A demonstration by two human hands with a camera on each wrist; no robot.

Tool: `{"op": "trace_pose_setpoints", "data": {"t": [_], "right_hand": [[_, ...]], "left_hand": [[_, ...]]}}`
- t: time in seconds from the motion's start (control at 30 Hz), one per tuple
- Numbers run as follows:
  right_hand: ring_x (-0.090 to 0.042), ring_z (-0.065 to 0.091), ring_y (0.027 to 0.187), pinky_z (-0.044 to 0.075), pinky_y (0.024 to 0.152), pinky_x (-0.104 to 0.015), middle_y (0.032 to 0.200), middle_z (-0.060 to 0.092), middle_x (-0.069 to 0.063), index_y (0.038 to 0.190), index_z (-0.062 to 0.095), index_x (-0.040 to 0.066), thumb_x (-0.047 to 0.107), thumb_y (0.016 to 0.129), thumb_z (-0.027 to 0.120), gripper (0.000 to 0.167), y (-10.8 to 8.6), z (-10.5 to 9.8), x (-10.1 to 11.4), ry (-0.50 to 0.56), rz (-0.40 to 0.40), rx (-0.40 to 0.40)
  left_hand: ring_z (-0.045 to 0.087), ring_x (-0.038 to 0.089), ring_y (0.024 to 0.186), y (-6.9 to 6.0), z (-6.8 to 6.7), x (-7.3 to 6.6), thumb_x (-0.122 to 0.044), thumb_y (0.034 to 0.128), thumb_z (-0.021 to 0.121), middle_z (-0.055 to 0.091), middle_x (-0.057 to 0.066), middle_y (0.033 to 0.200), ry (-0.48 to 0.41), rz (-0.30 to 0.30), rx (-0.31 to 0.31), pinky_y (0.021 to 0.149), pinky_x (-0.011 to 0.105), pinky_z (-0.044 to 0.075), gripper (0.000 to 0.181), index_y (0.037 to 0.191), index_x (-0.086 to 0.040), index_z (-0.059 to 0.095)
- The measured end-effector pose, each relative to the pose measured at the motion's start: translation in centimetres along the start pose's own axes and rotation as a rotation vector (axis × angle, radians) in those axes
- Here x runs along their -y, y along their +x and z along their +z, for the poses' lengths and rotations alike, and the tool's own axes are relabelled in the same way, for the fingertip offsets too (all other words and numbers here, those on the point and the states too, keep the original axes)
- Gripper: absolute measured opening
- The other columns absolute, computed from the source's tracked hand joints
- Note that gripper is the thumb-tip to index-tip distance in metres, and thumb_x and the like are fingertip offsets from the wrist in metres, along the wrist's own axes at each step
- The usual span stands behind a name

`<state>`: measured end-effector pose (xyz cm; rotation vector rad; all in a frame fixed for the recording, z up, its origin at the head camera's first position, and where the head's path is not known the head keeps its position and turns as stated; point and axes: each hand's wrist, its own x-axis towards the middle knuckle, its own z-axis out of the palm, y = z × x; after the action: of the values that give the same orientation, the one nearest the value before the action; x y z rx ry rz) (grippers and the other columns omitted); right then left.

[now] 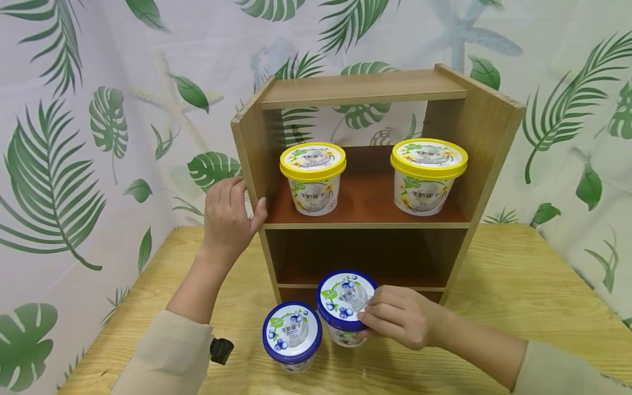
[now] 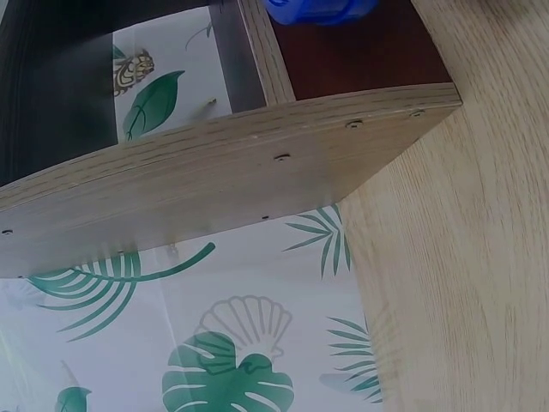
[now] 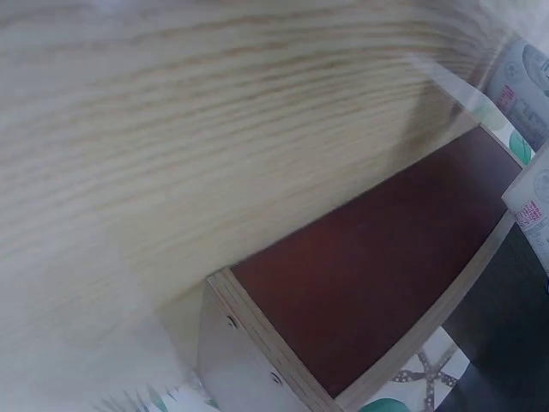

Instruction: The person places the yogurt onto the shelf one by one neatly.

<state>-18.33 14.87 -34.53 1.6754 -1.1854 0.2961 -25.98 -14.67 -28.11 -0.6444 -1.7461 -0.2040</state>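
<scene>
My right hand [image 1: 402, 317] grips the right side of a blue-lidded tub [image 1: 345, 302] in front of the shelf's lower part. Another blue-lidded tub [image 1: 292, 333] stands on the table just left of it. My left hand [image 1: 229, 216] is raised at the wooden shelf's [image 1: 252, 159] left side, its thumb by the panel edge and its fingers loosely bent. Two yellow-lidded tubs, left [image 1: 314, 178] and right [image 1: 428, 175], stand apart on the upper board. In the right wrist view, pale tubs [image 3: 533, 202] show at the right edge; neither wrist view shows a hand.
The shelf's middle compartment [image 1: 360, 255] holds nothing visible. The shelf stands on a wooden table [image 1: 513, 285], with leaf-patterned cloth [image 1: 148, 126] behind and at the sides. In the left wrist view, the shelf's side panel [image 2: 257, 163] crosses the frame.
</scene>
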Motion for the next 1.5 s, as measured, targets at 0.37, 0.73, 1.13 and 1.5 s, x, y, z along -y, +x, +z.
{"op": "trace_pose_setpoints", "data": {"t": [0.37,0.73,1.13,1.5], "right_hand": [[-0.014,0.055,0.058,0.051,0.056,-0.021,0.069,0.063,-0.005,0.077,0.068,-0.001,0.022,0.091,0.062,0.027,1.2,0.0,-1.3,-0.037,0.007,0.013],[-0.013,0.054,0.058,0.050,0.056,-0.019,0.069,0.063,-0.004,0.078,0.069,0.000,0.020,0.093,0.058,0.028,1.6,0.8,-1.9,-0.091,0.032,0.062],[-0.013,0.053,0.058,0.049,0.055,-0.020,0.070,0.063,-0.003,0.080,0.068,-0.001,0.018,0.094,0.058,0.026,1.0,2.1,-2.4,-0.163,0.053,0.089],[-0.014,0.054,0.058,0.049,0.055,-0.022,0.069,0.063,-0.003,0.082,0.068,-0.001,0.018,0.093,0.058,0.024,1.4,3.2,-3.0,-0.228,0.116,0.098]], "left_hand": [[0.054,0.040,0.089,-0.2,0.1,0.1,-0.031,0.0959,0.040,0.056,0.026,0.097,-0.007,-0.010,0.000,0.079,0.047,0.046,0.044,0.098,0.012,0.050],[0.054,0.039,0.088,-0.5,0.1,0.0,-0.032,0.0966,0.038,0.057,0.026,0.096,-0.004,-0.012,0.000,0.078,0.047,0.046,0.046,0.097,0.012,0.051],[0.054,0.040,0.089,-0.4,0.1,0.0,-0.032,0.0964,0.039,0.056,0.027,0.096,0.000,-0.002,-0.007,0.078,0.047,0.046,0.045,0.097,0.012,0.051],[0.054,0.039,0.090,0.0,0.2,0.0,-0.032,0.0963,0.040,0.056,0.026,0.097,-0.005,-0.007,-0.014,0.079,0.047,0.046,0.044,0.098,0.012,0.050]]}}
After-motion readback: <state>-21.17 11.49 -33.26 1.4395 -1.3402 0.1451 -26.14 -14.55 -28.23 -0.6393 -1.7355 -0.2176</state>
